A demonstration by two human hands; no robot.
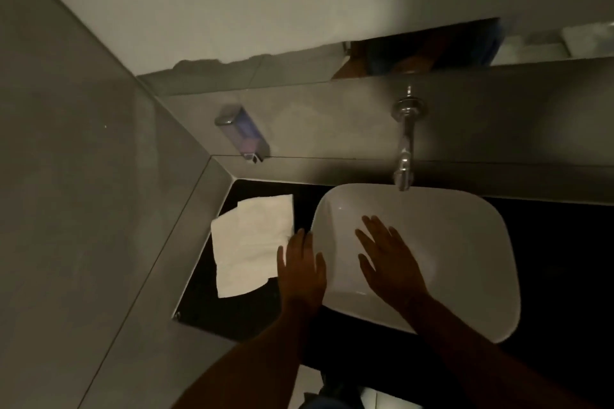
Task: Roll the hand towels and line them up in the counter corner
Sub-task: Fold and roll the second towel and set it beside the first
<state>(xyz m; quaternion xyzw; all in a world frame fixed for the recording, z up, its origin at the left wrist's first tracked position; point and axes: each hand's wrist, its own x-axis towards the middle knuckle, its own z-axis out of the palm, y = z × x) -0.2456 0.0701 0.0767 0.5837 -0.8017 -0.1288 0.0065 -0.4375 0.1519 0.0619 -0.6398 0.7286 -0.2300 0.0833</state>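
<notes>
Left hand (pixel 301 271), right hand (pixel 388 262) flat, fingers spread.

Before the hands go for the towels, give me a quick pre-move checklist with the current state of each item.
1. Towels within reach: ok. The white hand towels lie flat on the black counter, left of the basin.
2. Towels rolled: not ok. They are still flat, overlapping each other.
3. Towel count: cannot tell. At least two layers show.
4. Left hand free: ok. Open, empty, at the towels' right edge.
5. Right hand free: ok. Open, empty, over the basin.
6. Corner space: not ok. The flat towels themselves fill the counter corner.
</notes>
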